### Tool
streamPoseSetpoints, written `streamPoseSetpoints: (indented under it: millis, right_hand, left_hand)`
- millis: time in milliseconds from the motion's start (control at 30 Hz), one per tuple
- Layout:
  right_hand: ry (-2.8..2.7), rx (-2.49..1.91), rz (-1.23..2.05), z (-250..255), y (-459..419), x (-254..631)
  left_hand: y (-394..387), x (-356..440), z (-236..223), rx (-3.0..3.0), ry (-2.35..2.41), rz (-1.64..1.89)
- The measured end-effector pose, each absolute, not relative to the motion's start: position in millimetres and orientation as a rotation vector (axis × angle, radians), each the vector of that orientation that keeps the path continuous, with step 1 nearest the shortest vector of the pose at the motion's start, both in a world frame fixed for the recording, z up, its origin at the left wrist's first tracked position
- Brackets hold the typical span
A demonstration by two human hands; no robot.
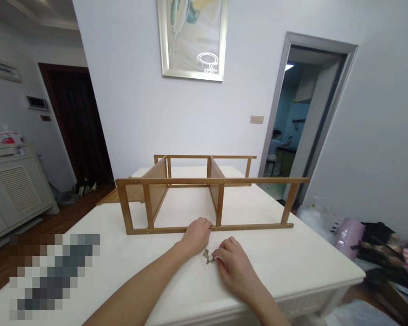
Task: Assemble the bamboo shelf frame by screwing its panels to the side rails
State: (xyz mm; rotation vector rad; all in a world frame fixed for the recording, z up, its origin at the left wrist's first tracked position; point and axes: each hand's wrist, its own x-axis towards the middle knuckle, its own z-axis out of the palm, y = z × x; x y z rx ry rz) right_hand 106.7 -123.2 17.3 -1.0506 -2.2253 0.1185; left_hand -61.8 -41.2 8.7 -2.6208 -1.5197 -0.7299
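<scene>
A brown wooden shelf frame [177, 181] lies on its side on the white table [115, 253], with two panels set between its side rails. My left hand [197, 235] is at the frame's near bottom rail, its fingers curled over the rail beside an upright; the fingertips are partly hidden. Closer to me, several small metal screws [206, 254] lie on a clear plastic bag [204, 263]. My right hand [231, 261] rests at the right of these screws, thumb and fingers pinched together at one of them.
A loose wooden board [122, 195] lies at the table's left, behind the frame. A blurred patch [54, 276] covers the near left. Bags and a pink roll [349, 237] are piled on the floor at right. Another person [275, 147] sits beyond the doorway.
</scene>
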Motion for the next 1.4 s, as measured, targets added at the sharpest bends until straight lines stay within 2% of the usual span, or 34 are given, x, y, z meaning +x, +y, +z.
streamPoseSetpoints:
  millis: [733, 1067, 1400]
  right_hand:
    - [-2.210, -0.837, 0.129, 12.6, -114.0, 105.2]
    - [-2.146, -0.859, 0.081, 5.1, -112.5, 107.0]
    - [-1.842, -0.965, 0.166, 1.4, -107.8, 115.0]
  left_hand:
    - [-48.6, -56.3, 21.5, -2.591, -1.656, -0.563]
    - [-33.3, -25.1, 20.5, -2.537, -1.867, -0.558]
    - [-50.8, -37.1, 20.7, -2.582, -1.798, -0.531]
